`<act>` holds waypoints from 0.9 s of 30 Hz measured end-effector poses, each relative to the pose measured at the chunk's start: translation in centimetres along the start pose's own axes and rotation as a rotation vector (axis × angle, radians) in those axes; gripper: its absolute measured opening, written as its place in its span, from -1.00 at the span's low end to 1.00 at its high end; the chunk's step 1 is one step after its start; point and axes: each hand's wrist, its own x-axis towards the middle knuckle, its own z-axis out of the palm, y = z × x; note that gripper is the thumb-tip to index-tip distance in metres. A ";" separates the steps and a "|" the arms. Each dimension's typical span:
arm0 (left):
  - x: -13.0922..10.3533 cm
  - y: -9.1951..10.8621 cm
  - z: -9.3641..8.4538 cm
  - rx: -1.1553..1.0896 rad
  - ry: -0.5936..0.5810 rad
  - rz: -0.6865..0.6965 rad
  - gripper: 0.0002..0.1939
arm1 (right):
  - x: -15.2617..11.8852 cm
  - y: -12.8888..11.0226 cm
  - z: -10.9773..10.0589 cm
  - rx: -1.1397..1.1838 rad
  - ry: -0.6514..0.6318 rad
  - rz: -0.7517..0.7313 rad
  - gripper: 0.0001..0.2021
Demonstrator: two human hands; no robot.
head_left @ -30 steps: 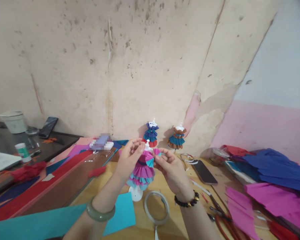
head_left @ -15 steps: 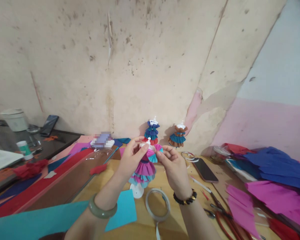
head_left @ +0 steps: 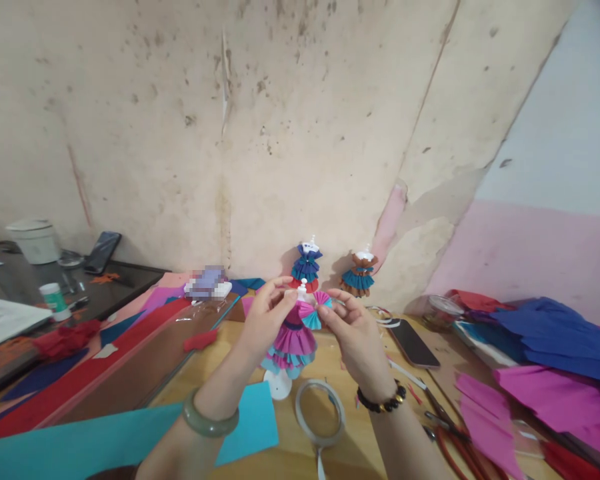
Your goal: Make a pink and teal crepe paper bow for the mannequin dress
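A small white dress form (head_left: 303, 293) wears a tiered paper skirt (head_left: 295, 341) in magenta and turquoise and stands on a round white base (head_left: 279, 385). My left hand (head_left: 266, 317) is closed at its shoulder, thumb in front and fingers behind. Between the thumb and fingers of my right hand (head_left: 357, 340) is a pleated paper bow (head_left: 311, 316), pink and turquoise, held against the form's chest. My fingers hide part of the bodice. A roll of tape (head_left: 300, 427) lies on the table below my hands.
Two dressed forms, one blue and red (head_left: 306, 267), one brown and teal (head_left: 359, 279), stand by the wall. Scissors (head_left: 453, 427), a phone (head_left: 414, 343) and paper sheets (head_left: 565, 340) lie right. Turquoise paper (head_left: 250, 423) lies front left; a glue stick (head_left: 55, 301) stands further left.
My right hand has shifted slightly right, and the bow's pleats show more fully. My left hand keeps its hold on the form. The whole view has moved a little.
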 end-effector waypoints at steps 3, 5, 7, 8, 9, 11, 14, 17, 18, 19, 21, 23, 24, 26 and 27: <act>0.0 0.0 -0.1 -0.009 -0.036 0.008 -0.52 | 0.6 -0.9 0.0 -0.053 -0.037 0.012 -0.56; 0.1 0.0 -0.2 -0.012 -0.048 0.017 -0.51 | 1.0 -1.5 0.0 -0.107 -0.064 0.016 -0.58; 0.1 0.1 -0.3 -0.022 -0.059 0.022 -0.52 | 1.4 -1.8 -0.1 -0.153 -0.088 0.033 -0.59; 0.1 0.1 -0.3 -0.027 -0.063 0.026 -0.52 | 1.5 -1.8 -0.1 -0.168 -0.100 0.046 -0.58; 0.1 0.1 -0.4 -0.031 -0.066 0.029 -0.53 | 1.6 -1.9 -0.2 -0.178 -0.112 0.060 -0.58; 0.2 0.1 -0.4 -0.037 -0.071 0.032 -0.54 | 1.7 -1.8 -0.2 -0.184 -0.136 0.092 -0.56; 0.3 -0.1 -0.6 -0.053 -0.089 0.033 -0.56 | 1.7 -1.7 -0.3 -0.184 -0.139 0.131 -0.54; 0.4 -0.4 -0.6 -0.068 -0.105 0.036 -0.56 | 1.7 -1.7 -0.3 -0.194 -0.127 0.142 -0.53; 0.4 -0.5 -0.7 -0.071 -0.109 0.035 -0.56 | 1.7 -1.7 -0.3 -0.199 -0.127 0.136 -0.53; 0.4 -0.5 -0.7 -0.073 -0.112 0.035 -0.57 | 1.7 -1.8 -0.4 -0.204 -0.127 0.130 -0.53; 0.5 -0.6 -0.7 -0.084 -0.117 0.033 -0.57 | 1.8 -1.9 -0.4 -0.216 -0.132 0.120 -0.53; 0.5 -0.6 -0.7 -0.097 -0.123 0.024 -0.57 | 1.8 -2.0 -0.4 -0.228 -0.144 0.116 -0.53; 0.5 -0.6 -0.7 -0.098 -0.125 0.018 -0.57 | 1.8 -2.1 -0.3 -0.232 -0.152 0.115 -0.52; 0.5 -0.5 -0.7 -0.094 -0.128 0.010 -0.57 | 1.7 -2.2 -0.3 -0.235 -0.168 0.113 -0.52; 0.4 -0.4 -0.7 -0.093 -0.128 0.007 -0.57 | 1.7 -2.3 -0.2 -0.237 -0.174 0.112 -0.52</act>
